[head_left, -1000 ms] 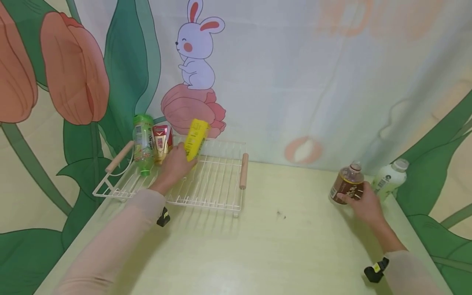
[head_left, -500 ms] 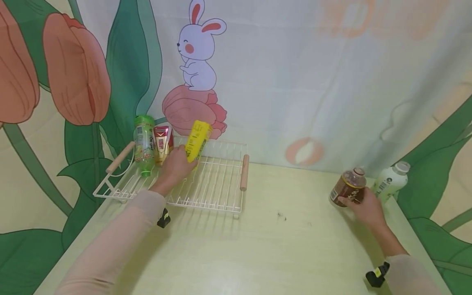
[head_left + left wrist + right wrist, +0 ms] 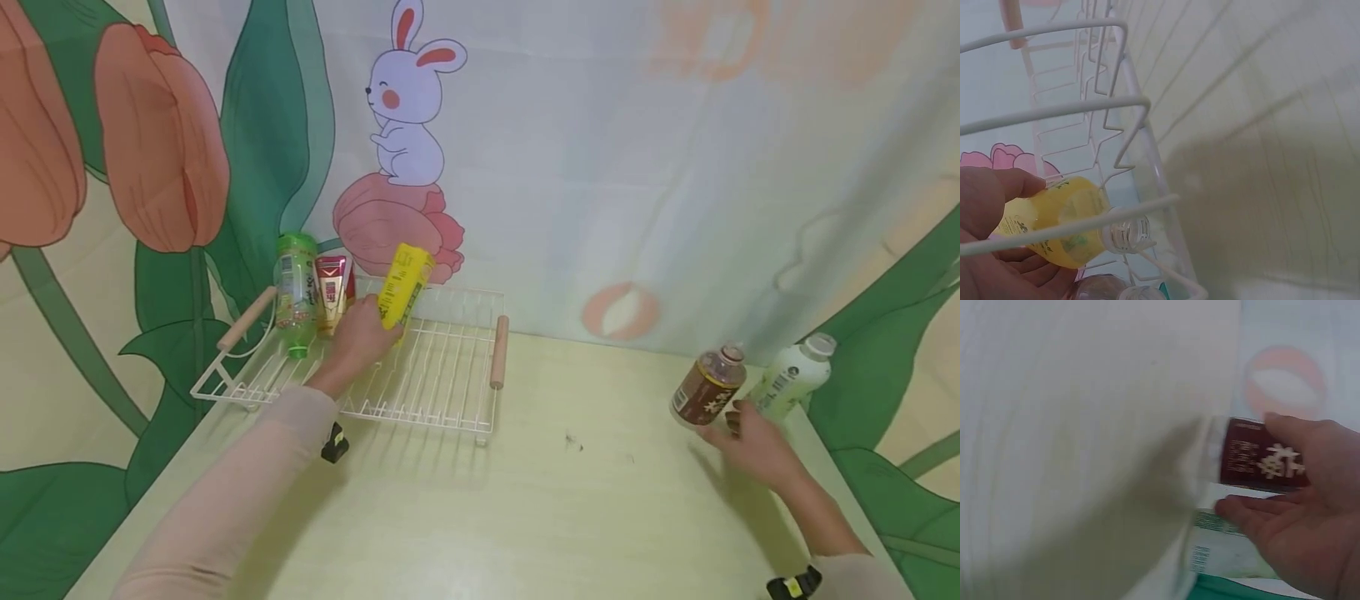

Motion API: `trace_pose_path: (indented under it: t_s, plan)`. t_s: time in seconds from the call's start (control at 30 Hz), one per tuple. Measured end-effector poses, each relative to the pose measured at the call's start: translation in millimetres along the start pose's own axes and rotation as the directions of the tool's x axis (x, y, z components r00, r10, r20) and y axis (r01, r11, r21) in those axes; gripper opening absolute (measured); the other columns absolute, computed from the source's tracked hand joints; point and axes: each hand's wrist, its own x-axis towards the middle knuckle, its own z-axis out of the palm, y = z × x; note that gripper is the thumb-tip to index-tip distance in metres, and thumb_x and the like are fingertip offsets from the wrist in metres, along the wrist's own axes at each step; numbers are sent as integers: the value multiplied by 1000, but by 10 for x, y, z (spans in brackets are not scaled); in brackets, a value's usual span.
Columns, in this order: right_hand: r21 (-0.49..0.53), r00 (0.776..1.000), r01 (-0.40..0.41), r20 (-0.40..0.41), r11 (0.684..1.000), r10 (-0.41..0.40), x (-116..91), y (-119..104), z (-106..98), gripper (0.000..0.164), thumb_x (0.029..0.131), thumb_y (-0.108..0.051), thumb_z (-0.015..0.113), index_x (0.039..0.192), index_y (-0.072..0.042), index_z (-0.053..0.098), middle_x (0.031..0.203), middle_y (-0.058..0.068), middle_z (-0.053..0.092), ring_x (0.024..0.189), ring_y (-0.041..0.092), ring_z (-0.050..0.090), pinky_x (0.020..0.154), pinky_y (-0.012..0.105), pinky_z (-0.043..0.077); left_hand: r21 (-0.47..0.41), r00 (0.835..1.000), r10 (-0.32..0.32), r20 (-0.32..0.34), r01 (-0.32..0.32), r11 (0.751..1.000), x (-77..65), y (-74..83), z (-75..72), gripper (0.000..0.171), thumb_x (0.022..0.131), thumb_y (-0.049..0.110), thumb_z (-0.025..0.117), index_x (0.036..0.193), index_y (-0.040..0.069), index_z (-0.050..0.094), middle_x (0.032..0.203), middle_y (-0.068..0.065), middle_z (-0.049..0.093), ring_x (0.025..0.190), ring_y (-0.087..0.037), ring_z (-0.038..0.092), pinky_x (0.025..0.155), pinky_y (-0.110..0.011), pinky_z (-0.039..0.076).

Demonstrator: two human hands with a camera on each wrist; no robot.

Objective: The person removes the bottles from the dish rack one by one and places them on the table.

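Note:
My left hand [image 3: 358, 337] holds a yellow bottle [image 3: 405, 287] tilted in the white wire dish rack [image 3: 450, 424]. In the left wrist view its white cap [image 3: 1127, 234] points down among the wires, and thumb and fingers lie around its body. On the right, my right hand [image 3: 759, 450] is beside a brown-labelled bottle [image 3: 705, 390] standing on the table. Its fingers are spread apart, with the thumb near the label in the right wrist view; whether it touches cannot be told. Behind that hand stands a white and pale green bottle [image 3: 795, 379].
A green-labelled clear bottle [image 3: 297, 292] leans upside down in the rack's left side, beside a red and gold package [image 3: 332, 292]. Wooden handles [image 3: 498, 352] flank the rack. A printed curtain [image 3: 540, 167] hangs behind the pale table [image 3: 562, 517].
My right hand has loosened from the brown-labelled bottle and shifted down and right, its fingers now apart. The left hand keeps its hold on the yellow bottle.

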Motion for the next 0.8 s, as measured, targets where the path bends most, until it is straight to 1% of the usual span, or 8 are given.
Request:
trace_pose_path:
  t_s: [0.13,0.27,0.33,0.43,0.57,0.63,0.7,0.8]
  plan:
    - [-96,994,77,89,992,-68,-146,-213,-157,83,106,-40,66,146,24,33,137,53,46,119,65,57,91,66,55,-33,999,24,-23,-24,999,-59,40,-76,57,97,25,76,140,-2,50,121,-20,63,103,-36,65,87,-51,60]
    - [-132,974,195,141,972,-176,-250,-541,-324,75,105,-39,67,147,18,42,140,44,52,123,60,58,93,67,53,-27,994,89,-58,-90,996,-134,136,-186,58,95,26,78,140,-1,52,120,-20,66,99,-36,66,85,-51,60]
    - [-139,964,252,129,958,-234,-260,-716,-393,71,105,-38,67,149,13,45,143,38,54,126,56,56,94,66,52,-14,989,130,-69,-131,991,-171,215,-243,61,94,28,78,143,1,53,122,-19,67,99,-35,66,85,-51,60]
    - [-143,943,333,59,932,-328,-213,-975,-467,62,104,-35,70,146,6,51,129,21,65,115,39,66,90,55,56,-18,979,195,-65,-197,980,-225,373,-315,65,94,28,79,148,5,52,127,-16,66,101,-33,65,85,-50,59]
    - [-163,915,392,-32,905,-402,-120,-1286,-522,63,102,-35,73,148,2,51,97,-2,66,83,11,66,75,39,57,-32,954,294,-50,-296,955,-310,604,-371,66,92,25,81,151,13,52,129,-10,65,102,-30,63,82,-47,59]
    - [-185,914,385,-55,904,-401,-93,-1426,-539,73,102,-39,72,156,1,44,104,0,66,76,7,64,75,39,56,-22,937,346,-49,-347,937,-357,708,-373,65,91,24,82,149,15,53,128,-8,65,101,-28,63,82,-45,58]
    - [-205,915,377,-72,903,-398,-61,-1559,-543,77,102,-43,72,158,0,41,118,9,67,76,12,64,81,46,56,-11,920,389,-44,-390,921,-407,802,-360,64,90,23,84,146,15,55,129,-5,64,102,-27,62,85,-44,58]
    - [-240,913,367,-91,899,-397,-18,-1736,-547,81,101,-47,71,160,-2,39,150,20,52,106,32,67,95,61,52,24,902,430,-40,-429,903,-475,926,-328,64,88,23,86,144,11,58,129,-4,62,104,-25,61,89,-43,58]
